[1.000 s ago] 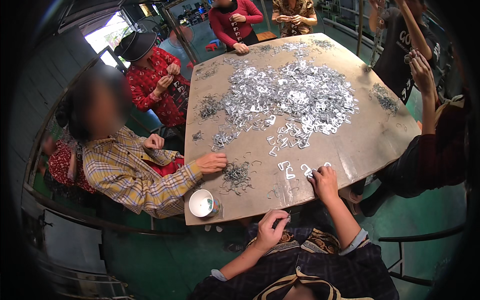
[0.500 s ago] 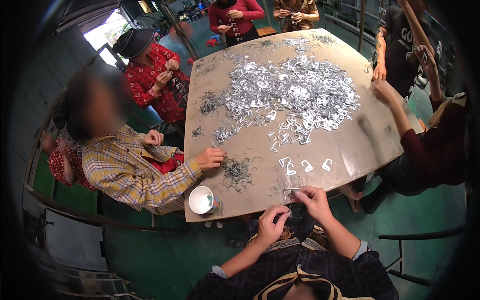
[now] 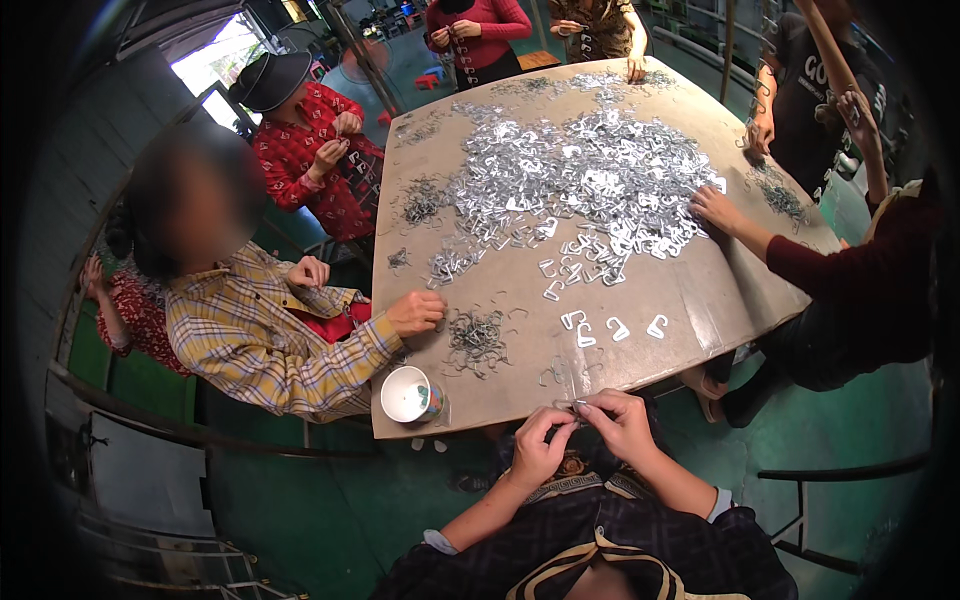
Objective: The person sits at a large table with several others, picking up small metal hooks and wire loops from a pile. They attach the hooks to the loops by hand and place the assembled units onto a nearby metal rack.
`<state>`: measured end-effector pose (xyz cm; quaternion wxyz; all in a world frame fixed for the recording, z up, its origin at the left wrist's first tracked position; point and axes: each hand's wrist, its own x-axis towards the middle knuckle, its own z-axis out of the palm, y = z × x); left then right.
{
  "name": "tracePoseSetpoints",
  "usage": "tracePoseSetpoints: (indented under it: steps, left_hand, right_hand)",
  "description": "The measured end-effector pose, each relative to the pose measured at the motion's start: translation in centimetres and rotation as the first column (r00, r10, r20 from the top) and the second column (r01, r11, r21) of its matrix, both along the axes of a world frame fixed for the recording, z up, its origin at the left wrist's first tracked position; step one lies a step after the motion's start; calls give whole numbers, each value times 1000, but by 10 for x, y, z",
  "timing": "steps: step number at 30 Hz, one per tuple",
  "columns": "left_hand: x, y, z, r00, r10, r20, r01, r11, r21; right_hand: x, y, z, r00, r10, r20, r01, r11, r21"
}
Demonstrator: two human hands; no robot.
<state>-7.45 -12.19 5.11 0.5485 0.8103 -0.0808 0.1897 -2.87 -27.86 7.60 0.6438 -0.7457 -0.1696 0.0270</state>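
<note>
My two hands meet just off the near edge of the table. My right hand (image 3: pixel 622 428) is closed, its fingertips pinching a small flat metal hook (image 3: pixel 565 405) that shows between the hands. Close against it, my left hand (image 3: pixel 538 448) is pinched shut too; fingers cover most of what it grips. Beyond them on the tabletop lie loose silver hooks (image 3: pixel 617 329), one (image 3: pixel 656 326) off to the right. A few thin wire pieces (image 3: pixel 556 372) lie near the edge in front of my hands.
A big heap of silver hooks (image 3: pixel 590 170) covers the table's middle. At left are a dark wire pile (image 3: pixel 476 340) and a paper cup (image 3: pixel 406 397) near the corner. Co-workers stand or sit around; one hand (image 3: pixel 416 313) rests by the wire pile, another (image 3: pixel 716 207) at the heap.
My right hand has come down and toward my left, bringing the hook against the left fingertips. The co-worker at right has reached across to the heap; one at the far side has lowered a hand to the table.
</note>
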Motion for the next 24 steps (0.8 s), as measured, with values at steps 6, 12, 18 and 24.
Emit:
tracePoseSetpoints:
  steps: [6, 12, 18, 24]
  left_hand:
    - [5, 25, -1, 984, -173, -44, 175, 983, 50]
    - [29, 52, 0, 973, -44, -226, 72, 991, 116]
    - [108, 85, -23, 947, 306, 97, -294, 705, 645]
    - [137, 81, -33, 908, 412, 77, -243, 368, 897]
  right_hand:
    - [-7, -1, -4, 998, -20, 66, 21, 1000, -14]
    - [-10, -2, -12, 993, -54, 104, 57, 998, -25]
    - [-10, -3, -13, 997, -56, 57, 58, 998, -32]
    - [-12, -3, -19, 996, -80, 44, 81, 997, -12]
